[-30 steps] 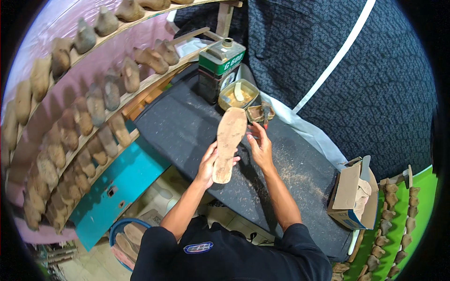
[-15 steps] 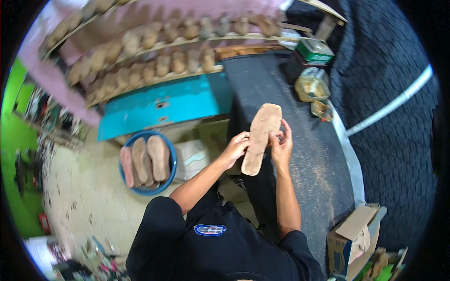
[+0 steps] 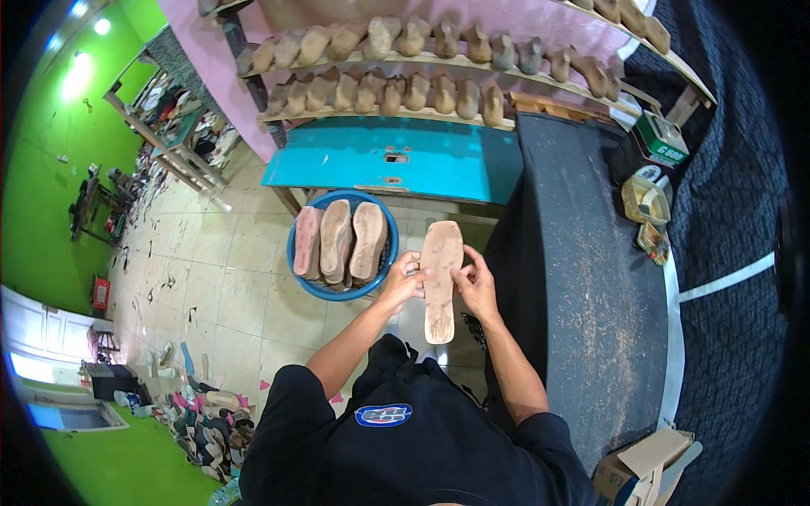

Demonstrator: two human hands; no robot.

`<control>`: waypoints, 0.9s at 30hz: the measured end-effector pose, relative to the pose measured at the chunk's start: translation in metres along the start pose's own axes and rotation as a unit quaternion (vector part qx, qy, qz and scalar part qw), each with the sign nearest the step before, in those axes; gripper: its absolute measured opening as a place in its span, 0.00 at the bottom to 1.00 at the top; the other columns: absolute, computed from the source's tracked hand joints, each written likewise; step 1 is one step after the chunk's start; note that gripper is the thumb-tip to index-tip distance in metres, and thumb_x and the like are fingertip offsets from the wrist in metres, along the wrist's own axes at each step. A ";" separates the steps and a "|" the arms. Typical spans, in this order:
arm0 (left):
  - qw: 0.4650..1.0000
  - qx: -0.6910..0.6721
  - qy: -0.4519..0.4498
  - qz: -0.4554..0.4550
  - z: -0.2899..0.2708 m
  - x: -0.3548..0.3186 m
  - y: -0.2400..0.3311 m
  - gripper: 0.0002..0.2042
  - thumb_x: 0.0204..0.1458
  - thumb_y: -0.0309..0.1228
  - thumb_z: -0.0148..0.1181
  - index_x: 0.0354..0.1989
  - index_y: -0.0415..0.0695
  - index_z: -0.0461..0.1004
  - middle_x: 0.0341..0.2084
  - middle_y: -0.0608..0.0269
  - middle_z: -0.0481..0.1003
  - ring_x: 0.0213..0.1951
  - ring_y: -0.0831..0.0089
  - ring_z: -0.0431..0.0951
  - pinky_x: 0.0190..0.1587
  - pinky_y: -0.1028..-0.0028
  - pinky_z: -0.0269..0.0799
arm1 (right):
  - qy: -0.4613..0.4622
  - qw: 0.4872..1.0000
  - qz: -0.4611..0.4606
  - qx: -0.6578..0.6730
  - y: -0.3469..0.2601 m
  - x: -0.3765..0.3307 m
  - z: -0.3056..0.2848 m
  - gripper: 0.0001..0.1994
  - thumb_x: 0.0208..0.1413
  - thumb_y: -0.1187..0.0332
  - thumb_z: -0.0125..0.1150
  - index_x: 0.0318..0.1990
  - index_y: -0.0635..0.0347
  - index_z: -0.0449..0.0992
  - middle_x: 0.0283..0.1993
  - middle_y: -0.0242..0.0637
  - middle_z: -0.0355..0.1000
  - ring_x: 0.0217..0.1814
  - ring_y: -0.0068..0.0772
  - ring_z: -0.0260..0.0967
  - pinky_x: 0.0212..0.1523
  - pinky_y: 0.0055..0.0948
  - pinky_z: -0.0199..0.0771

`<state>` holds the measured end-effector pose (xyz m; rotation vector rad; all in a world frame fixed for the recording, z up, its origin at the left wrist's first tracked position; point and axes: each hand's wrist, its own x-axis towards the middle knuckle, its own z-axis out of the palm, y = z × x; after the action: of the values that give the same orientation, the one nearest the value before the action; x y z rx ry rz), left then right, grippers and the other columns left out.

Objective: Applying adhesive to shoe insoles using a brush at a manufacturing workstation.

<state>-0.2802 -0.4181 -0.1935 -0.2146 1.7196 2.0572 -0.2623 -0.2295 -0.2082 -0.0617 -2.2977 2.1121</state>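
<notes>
A tan shoe sole (image 3: 442, 263), squared at its far end and mottled with darker marks, is held upright in front of me between both hands. My left hand (image 3: 405, 280) grips its left edge, the thumb lying on the face. On the opposite edge my right hand (image 3: 476, 285) pinches it, thumb on the face and index finger raised along the side. Just beyond and left of my left hand, a blue round basin (image 3: 342, 296) on the floor holds stacks of similar soles (image 3: 368, 240), one stack pinkish.
To my right runs a dark-covered table (image 3: 582, 253) strewn with shavings. A green tin (image 3: 660, 139) and a yellowish container (image 3: 646, 201) stand at its far right. Shelves of shoe lasts (image 3: 413, 91) rise behind a turquoise bench (image 3: 388, 160). A cardboard box (image 3: 645, 464) sits at lower right.
My view has swung left. Both hands have carried the sole leftward from beside the table's edge to nearer the blue basin, keeping their hold; the sole now stands straighter.
</notes>
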 end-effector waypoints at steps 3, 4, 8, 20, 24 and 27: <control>0.998 -0.039 0.043 -0.008 -0.034 -0.006 -0.007 0.14 0.56 0.27 0.60 0.50 0.45 0.67 0.38 0.62 0.76 0.34 0.70 0.80 0.31 0.68 0.78 | -0.062 0.997 0.047 0.017 0.008 -0.001 0.032 0.28 0.55 0.75 0.62 0.64 0.65 0.61 0.25 0.31 0.71 0.24 0.20 0.69 0.24 0.22 0.71; 0.997 -0.063 0.052 -0.002 -0.044 -0.008 -0.009 0.13 0.56 0.25 0.59 0.49 0.44 0.68 0.36 0.63 0.75 0.32 0.71 0.80 0.30 0.69 0.78 | -0.077 0.995 0.063 0.023 0.012 0.001 0.041 0.27 0.56 0.75 0.62 0.63 0.65 0.62 0.26 0.32 0.72 0.24 0.21 0.70 0.24 0.22 0.72; 0.995 -0.042 0.084 0.039 -0.077 -0.013 -0.012 0.11 0.56 0.24 0.59 0.46 0.43 0.69 0.34 0.63 0.76 0.29 0.73 0.80 0.27 0.72 0.79 | -0.112 0.987 0.107 0.032 0.021 0.011 0.075 0.23 0.55 0.72 0.63 0.58 0.66 0.68 0.28 0.34 0.73 0.26 0.24 0.73 0.24 0.25 0.73; 0.986 -0.115 0.109 -0.055 -0.207 0.033 -0.012 0.13 0.55 0.25 0.61 0.48 0.45 0.70 0.34 0.64 0.77 0.34 0.72 0.81 0.33 0.71 0.79 | -0.148 0.970 0.188 -0.038 0.049 0.062 0.194 0.18 0.54 0.76 0.63 0.53 0.66 0.71 0.33 0.36 0.73 0.33 0.27 0.73 0.28 0.25 0.78; 0.988 -0.125 0.074 -0.060 -0.244 0.053 -0.005 0.14 0.54 0.24 0.62 0.49 0.42 0.71 0.34 0.62 0.76 0.34 0.71 0.81 0.34 0.70 0.81 | -0.130 0.961 0.239 -0.045 0.058 0.086 0.232 0.18 0.54 0.75 0.62 0.53 0.65 0.71 0.34 0.37 0.73 0.32 0.27 0.73 0.26 0.25 0.77; 0.986 -0.122 0.100 -0.051 -0.279 0.068 -0.012 0.13 0.54 0.25 0.63 0.47 0.42 0.72 0.34 0.63 0.76 0.32 0.74 0.80 0.31 0.74 0.79 | -0.120 0.960 0.248 -0.049 0.059 0.101 0.266 0.18 0.53 0.74 0.62 0.52 0.65 0.71 0.34 0.38 0.73 0.30 0.26 0.72 0.24 0.24 0.76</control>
<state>-0.3811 -0.6697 -0.2901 -0.5926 1.5259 2.2293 -0.3728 -0.4854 -0.2910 -0.4542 -2.7685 2.3239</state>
